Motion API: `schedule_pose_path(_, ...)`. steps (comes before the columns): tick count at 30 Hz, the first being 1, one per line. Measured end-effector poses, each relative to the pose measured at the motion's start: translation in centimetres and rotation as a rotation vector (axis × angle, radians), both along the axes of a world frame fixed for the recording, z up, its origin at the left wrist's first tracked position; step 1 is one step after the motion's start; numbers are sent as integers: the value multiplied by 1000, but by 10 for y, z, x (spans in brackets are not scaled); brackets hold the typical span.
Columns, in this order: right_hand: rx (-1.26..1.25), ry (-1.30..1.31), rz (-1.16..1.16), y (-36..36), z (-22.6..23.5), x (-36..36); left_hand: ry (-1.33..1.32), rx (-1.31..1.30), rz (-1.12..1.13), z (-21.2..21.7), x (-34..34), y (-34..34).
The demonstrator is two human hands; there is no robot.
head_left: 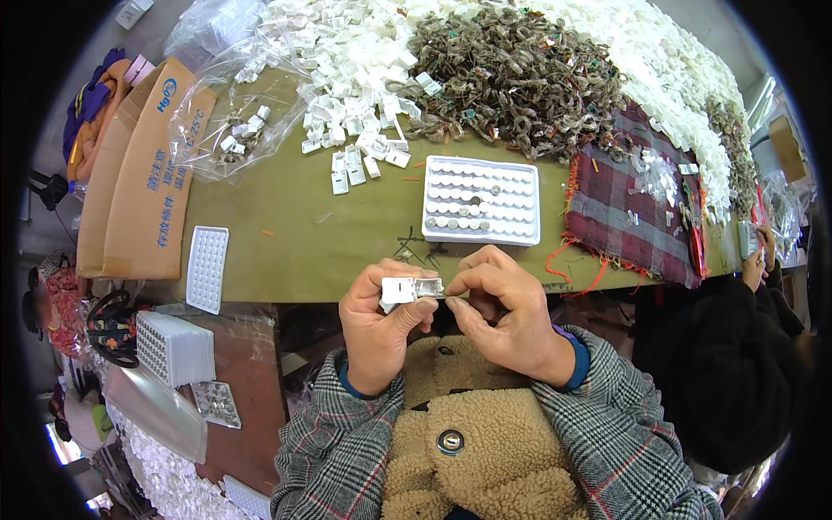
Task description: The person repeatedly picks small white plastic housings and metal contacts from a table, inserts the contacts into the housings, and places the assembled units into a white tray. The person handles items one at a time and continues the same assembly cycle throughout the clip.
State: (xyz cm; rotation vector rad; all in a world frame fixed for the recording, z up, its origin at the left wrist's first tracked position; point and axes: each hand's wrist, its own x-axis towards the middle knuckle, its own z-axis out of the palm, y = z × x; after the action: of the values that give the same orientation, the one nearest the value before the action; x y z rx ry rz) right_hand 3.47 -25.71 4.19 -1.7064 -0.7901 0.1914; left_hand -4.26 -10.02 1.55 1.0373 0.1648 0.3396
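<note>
Between the thumb and fingers of my left hand [374, 334] is a small white plastic casing [398, 292] with a shiny, clear or metallic part at its right end. The fingers of my right hand [507, 316] are pinched together close by that end. Whatever they grip there is too small to make out. Just beyond my hands, on the green table, lies a white tray [482, 239] with rows of round pockets. Several round button cells [468, 224] sit in its nearer rows. More white casings [351, 169] lie loose farther up the table.
A big heap of brownish, dark parts [511, 78] rises behind the tray, with white pieces [676, 65] around it. A plaid cloth [620, 199] lies to the right, a cardboard box [143, 173] to the left. Stacked trays [176, 347] stand at lower left. Another person [728, 373] works at the right.
</note>
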Motion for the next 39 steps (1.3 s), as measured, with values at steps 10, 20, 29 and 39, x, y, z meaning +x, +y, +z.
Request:
schedule_pose_path(10,-46,-140,-39,5,-2,-3,-72,228,18,0,-3,2)
schedule_pose_path(20,17,770,94,-2,-6,-5,-4,-572,-232,-14,-2,3)
schedule_pose_path(29,-201,-425,-292,-14,-11,43,222,-384,-218,-11,10,9)
schedule_pose_path(39,-287,-395,-192,-12,-15,60,297,-350,-310,-9,29,3)
